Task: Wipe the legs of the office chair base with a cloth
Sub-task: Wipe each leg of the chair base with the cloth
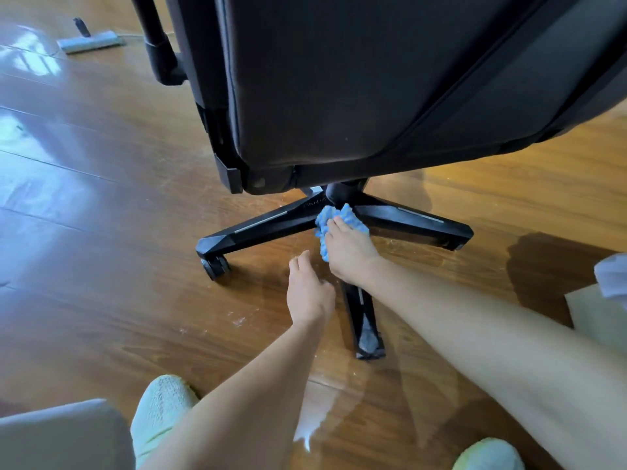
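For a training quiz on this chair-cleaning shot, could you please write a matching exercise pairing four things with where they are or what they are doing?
Column one:
1. right hand
2. left hand
3. blue cloth
4. caster wheel

Column two:
A. under the tip of the chair leg on the left
B. empty, open, near the floor
C. bunched against the hub of the chair base
D. pressing the cloth onto the base

Pairs: 1-D, 2-B, 3-C, 4-A
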